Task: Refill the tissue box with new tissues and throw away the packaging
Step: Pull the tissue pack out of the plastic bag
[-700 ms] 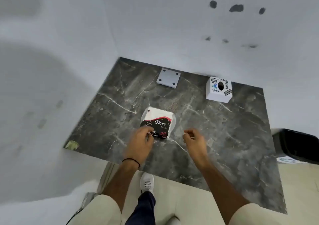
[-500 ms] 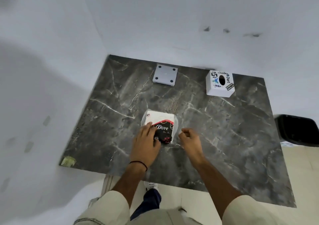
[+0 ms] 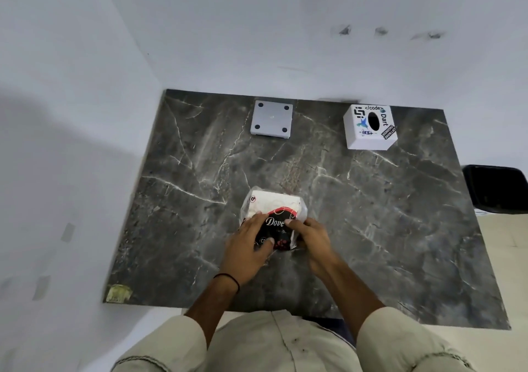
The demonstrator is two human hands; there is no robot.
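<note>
A plastic-wrapped tissue pack [image 3: 273,206], white with a black and red "Dove" label, lies near the middle of the dark marble table [image 3: 385,214]. My left hand [image 3: 247,246] rests on its near left side, fingers and thumb on the wrapper. My right hand [image 3: 313,238] grips its near right edge. A white cube tissue box [image 3: 368,127] with stickers and a dark oval opening on top stands at the far right. A flat grey square lid [image 3: 271,118] with four dark dots lies at the far middle.
White walls close the table at the back and left. A black bin [image 3: 497,188] stands on the floor off the table's right edge. A yellowish sticker [image 3: 118,293] marks the near left corner.
My right hand has moved left from the bare table onto the pack's right edge. My left hand has slid further onto the pack. The camera has shifted closer over the table.
</note>
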